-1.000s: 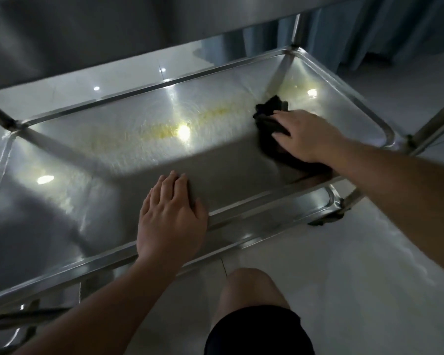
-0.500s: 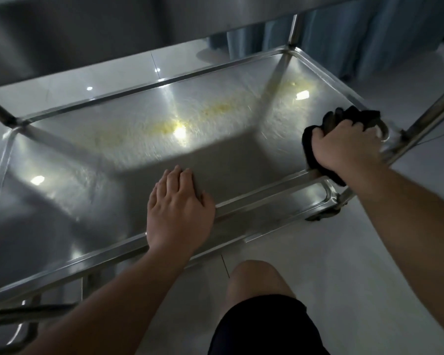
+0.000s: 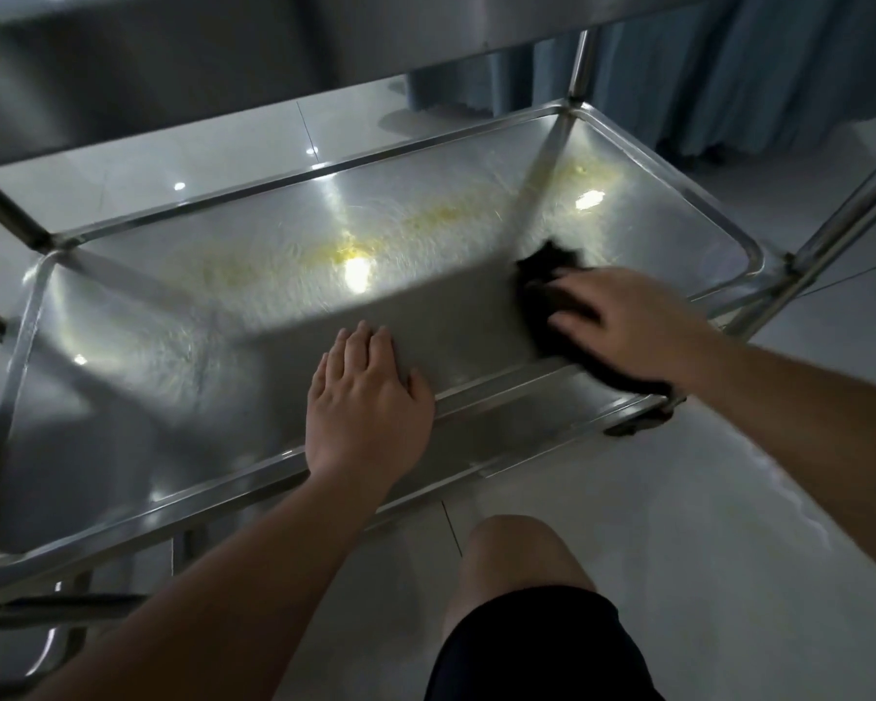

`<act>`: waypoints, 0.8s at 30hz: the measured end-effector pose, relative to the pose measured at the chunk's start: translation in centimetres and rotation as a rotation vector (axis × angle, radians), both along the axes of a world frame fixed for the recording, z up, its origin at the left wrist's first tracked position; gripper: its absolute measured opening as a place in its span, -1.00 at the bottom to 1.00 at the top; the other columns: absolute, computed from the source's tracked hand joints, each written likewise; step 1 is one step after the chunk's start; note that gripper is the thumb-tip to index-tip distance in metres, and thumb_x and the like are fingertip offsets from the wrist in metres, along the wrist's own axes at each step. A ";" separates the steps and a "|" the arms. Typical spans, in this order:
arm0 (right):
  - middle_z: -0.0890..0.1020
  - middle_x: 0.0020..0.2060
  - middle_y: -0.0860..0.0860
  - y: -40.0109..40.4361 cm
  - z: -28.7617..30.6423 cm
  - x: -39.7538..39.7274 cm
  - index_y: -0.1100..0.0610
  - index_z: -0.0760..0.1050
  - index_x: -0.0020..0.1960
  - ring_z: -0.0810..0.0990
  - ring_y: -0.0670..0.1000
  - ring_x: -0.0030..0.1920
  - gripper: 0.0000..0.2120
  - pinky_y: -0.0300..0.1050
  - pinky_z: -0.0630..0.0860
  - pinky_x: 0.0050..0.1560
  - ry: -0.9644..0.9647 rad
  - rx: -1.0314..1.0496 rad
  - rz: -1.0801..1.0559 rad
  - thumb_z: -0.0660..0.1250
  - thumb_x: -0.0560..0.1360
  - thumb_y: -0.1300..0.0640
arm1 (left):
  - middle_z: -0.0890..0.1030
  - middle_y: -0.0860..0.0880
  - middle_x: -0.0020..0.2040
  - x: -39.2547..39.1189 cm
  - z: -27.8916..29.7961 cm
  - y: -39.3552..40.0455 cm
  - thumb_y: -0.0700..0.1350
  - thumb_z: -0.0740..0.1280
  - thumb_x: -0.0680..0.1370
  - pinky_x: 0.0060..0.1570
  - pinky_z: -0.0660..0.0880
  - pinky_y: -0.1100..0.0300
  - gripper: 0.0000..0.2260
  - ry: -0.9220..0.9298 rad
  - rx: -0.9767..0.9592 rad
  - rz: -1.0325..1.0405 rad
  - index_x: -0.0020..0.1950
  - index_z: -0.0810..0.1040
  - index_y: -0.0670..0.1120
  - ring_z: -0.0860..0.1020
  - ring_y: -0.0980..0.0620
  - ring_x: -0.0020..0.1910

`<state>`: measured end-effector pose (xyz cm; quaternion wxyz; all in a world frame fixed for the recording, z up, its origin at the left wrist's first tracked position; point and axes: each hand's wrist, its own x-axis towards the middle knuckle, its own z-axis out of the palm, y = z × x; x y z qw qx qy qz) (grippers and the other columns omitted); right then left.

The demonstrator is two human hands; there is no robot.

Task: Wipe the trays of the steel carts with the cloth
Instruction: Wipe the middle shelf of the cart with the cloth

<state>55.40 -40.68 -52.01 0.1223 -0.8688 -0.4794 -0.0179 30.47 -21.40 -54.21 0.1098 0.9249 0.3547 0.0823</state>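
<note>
We are pressing the right hand flat on the black cloth, fingers stretched out and lying on top of it rather than curled round it; the hand is blurred, so the fingertips are hard to tell apart. The cloth is lying on the floor of the lower steel tray, toward its right end, with a crumpled edge sticking out beyond the fingers and a dark strip showing under the wrist near the front rim.

We are resting the left hand palm down on the same tray, fingers straight and close together, the heel of the hand sitting over the front rim near its middle. It is holding nothing.

A yellowish smear is running along the tray floor toward the far side, from the middle to the far right corner, well apart from the cloth at its left end and near it at the right. Bright light reflections are sitting on the metal. The upper shelf of the cart is overhanging the far side. Below, we are seeing a bare knee in dark shorts, a pale tiled floor, and a blue curtain at the top right.
</note>
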 end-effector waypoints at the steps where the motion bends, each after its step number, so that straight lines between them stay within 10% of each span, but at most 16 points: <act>1: 0.64 0.14 0.13 -1.5 0.2 2.4 -0.03 0.47 0.38 0.59 0.19 0.02 -0.41 0.04 0.50 0.00 0.012 -0.010 -0.174 0.08 0.55 -0.37 | 0.21 -0.02 0.70 0.0 0.1 0.0 0.22 -0.03 0.65 0.66 -0.05 0.03 -0.38 -0.004 -0.004 0.000 0.67 0.23 0.00 0.07 -0.02 0.70; 6: 0.58 -0.07 0.17 -4.4 1.2 6.0 0.07 0.44 0.17 0.58 0.27 0.04 -0.50 0.21 0.48 0.15 -0.001 -0.140 -0.624 0.06 0.58 -0.31 | 0.29 -0.07 0.66 0.2 0.4 -0.5 0.22 -0.03 0.61 0.67 0.05 -0.04 -0.36 -0.011 0.017 -0.005 0.62 0.31 -0.04 0.15 -0.08 0.68; 10: 0.62 0.02 0.18 0.2 1.5 -0.6 0.12 0.49 0.18 0.60 0.29 0.06 -0.58 0.11 0.47 -0.01 -0.030 -0.067 -0.492 0.17 0.60 -0.21 | 0.30 -0.09 0.65 0.1 0.8 -0.6 0.20 -0.02 0.60 0.66 0.07 -0.07 -0.36 -0.007 -0.009 -0.010 0.60 0.33 -0.07 0.16 -0.11 0.68; 16: 0.38 0.58 -0.03 6.6 0.7 -10.5 0.00 0.36 0.56 0.36 0.11 0.51 -0.45 0.09 0.35 0.45 0.025 -0.093 -0.102 0.14 0.65 -0.22 | 0.30 -0.05 0.65 -0.7 2.3 1.9 0.12 0.14 0.66 0.62 0.11 -0.04 -0.50 0.004 -0.212 -0.101 0.58 0.36 -0.01 0.16 -0.08 0.67; 20: 0.35 0.59 -0.04 6.0 1.2 -9.0 -0.07 0.31 0.60 0.34 0.09 0.52 -0.44 0.05 0.32 0.45 0.187 -0.133 -0.041 0.21 0.65 -0.23 | 0.56 -0.01 0.27 -6.7 3.2 5.5 0.14 0.12 0.63 0.34 0.40 -0.04 -0.66 0.011 -0.060 -0.143 0.29 0.52 0.05 0.51 -0.10 0.32; 24: 0.41 0.55 0.04 7.2 0.8 -9.1 -0.04 0.36 0.56 0.42 0.18 0.46 -0.48 0.09 0.39 0.38 0.170 -0.129 -0.175 0.22 0.65 -0.19 | 0.51 0.02 0.44 -15.6 3.2 10.2 0.24 0.03 0.64 0.41 0.40 -0.17 -0.53 0.011 0.000 0.049 0.45 0.47 0.11 0.49 -0.12 0.43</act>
